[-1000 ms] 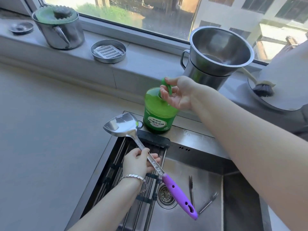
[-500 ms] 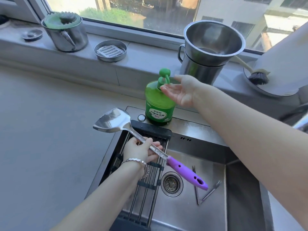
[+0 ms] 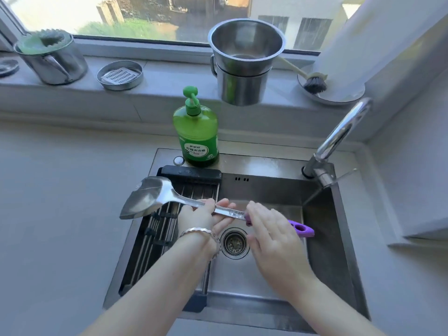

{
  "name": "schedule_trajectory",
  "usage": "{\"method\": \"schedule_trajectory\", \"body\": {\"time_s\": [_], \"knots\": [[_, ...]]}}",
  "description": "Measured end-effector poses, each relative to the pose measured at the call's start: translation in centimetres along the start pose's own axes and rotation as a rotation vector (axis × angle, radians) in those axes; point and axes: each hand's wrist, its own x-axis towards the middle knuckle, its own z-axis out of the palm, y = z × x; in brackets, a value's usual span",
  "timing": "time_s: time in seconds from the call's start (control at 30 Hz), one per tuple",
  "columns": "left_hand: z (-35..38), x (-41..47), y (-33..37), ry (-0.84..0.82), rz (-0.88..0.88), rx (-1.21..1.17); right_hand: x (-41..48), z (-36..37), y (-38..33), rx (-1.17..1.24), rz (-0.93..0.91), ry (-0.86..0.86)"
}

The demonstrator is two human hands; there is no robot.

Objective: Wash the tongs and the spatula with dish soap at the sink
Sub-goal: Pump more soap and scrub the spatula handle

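Note:
My left hand [image 3: 204, 218] grips the metal shaft of the steel spatula [image 3: 148, 197], holding it level above the sink [image 3: 344, 251], blade to the left. Its purple handle [image 3: 301, 229] sticks out to the right. My right hand [image 3: 269, 232] lies over the shaft where it meets the handle, fingers spread and touching it. The green dish soap bottle [image 3: 197, 139] with a pump top stands on the sink's back rim, untouched. The tongs are hidden, probably behind my right hand.
A black roll-up drying rack [image 3: 164, 229] covers the sink's left part. The drain [image 3: 234, 242] is between my hands. The faucet [image 3: 339, 137] rises at the right. On the sill stand stacked steel pots [image 3: 244, 61], a lidded steel pot [image 3: 51, 59], a round tin [image 3: 119, 75] and a dish brush [image 3: 314, 81].
My right hand left the soap pump and came down onto the spatula's shaft. The spatula dropped lower over the sink and levelled out. The camera view shifted.

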Motion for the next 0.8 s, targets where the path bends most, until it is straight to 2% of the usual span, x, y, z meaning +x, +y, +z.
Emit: {"method": "schedule_trajectory", "body": {"time_s": [0.13,0.27,0.33,0.43,0.5,0.6,0.67,0.8], "knots": [[0.1,-0.9,-0.7,0.025,0.043,-0.047,-1.8,-2.1,3.0,-0.101,0.259,0.027],[1.0,-2.6,-2.7,0.010,0.021,-0.019,-1.7,-0.6,-0.3,-0.127,0.178,0.058],[0.8,-2.8,-3.0,0.030,0.022,-0.038,-1.7,-0.8,0.3,-0.104,0.124,0.052],[0.0,-2.7,-2.6,0.077,0.049,-0.073,-2.2,-1.8,2.4,-0.098,0.210,0.028],[0.0,-2.9,-3.0,0.091,0.051,-0.072,-2.2,-1.5,1.3,-0.093,0.258,0.020],[0.6,-3.4,-3.7,0.090,0.004,-0.077,-2.2,0.0,-1.4,-0.140,0.215,0.007],[0.4,-3.2,-3.4,0.104,-0.010,-0.122,-2.2,-0.5,-0.2,-0.176,0.154,-0.024],[0.0,-3.1,-3.1,0.148,0.007,-0.149,-3.2,-0.9,1.0,-0.173,0.256,-0.080]]}}
